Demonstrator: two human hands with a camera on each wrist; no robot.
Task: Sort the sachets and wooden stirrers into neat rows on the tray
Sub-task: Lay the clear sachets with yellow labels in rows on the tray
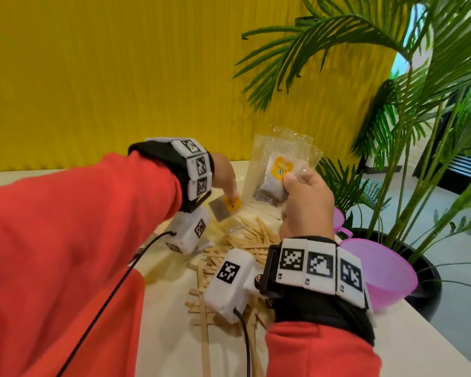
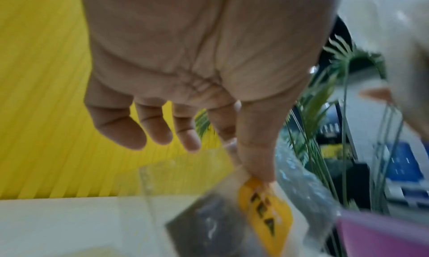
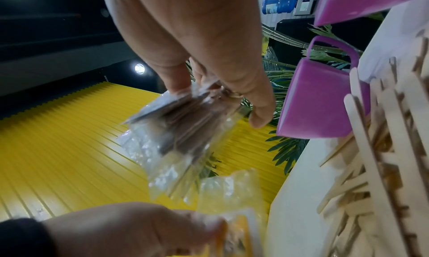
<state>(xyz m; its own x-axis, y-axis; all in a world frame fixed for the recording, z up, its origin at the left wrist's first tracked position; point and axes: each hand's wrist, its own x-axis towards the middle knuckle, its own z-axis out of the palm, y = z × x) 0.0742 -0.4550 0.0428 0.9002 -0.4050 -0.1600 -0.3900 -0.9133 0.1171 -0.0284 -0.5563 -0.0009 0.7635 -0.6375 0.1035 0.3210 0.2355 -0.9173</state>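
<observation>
Above the worktop (image 1: 324, 336), both hands are raised over a loose heap of wooden stirrers (image 1: 245, 238). The right hand (image 1: 306, 202) holds up a clear bag of tea sachets (image 1: 279, 170); its fingers (image 3: 253, 95) and thumb pinch the bag's lower end, mouth upward. The left hand (image 1: 223, 172) pinches one single sachet (image 1: 225, 210), with a yellow tag reading "TEA", between thumb and forefinger, while its other fingers (image 2: 148, 125) hang spread and loose. That sachet hangs low, just beside the bag and above another sachet lying on the stirrers.

Step in hand, as judged: unpacking sachets from the bag, one at a time; sorting proper not yet begun. Stirrers lie crossed in every direction, none in rows. No tray is plainly visible in any view; a clear sheet edge shows in the left wrist view, but I cannot tell what it is. A purple bowl (image 1: 378, 270) and a purple cup (image 3: 318, 99) stand at the worktop's right edge.

Next move calls for: setting the pinched sachet down flat, tag aligned with its neighbours, then emptying the bag. Thin film is slippery; a light pinch should suffice.
</observation>
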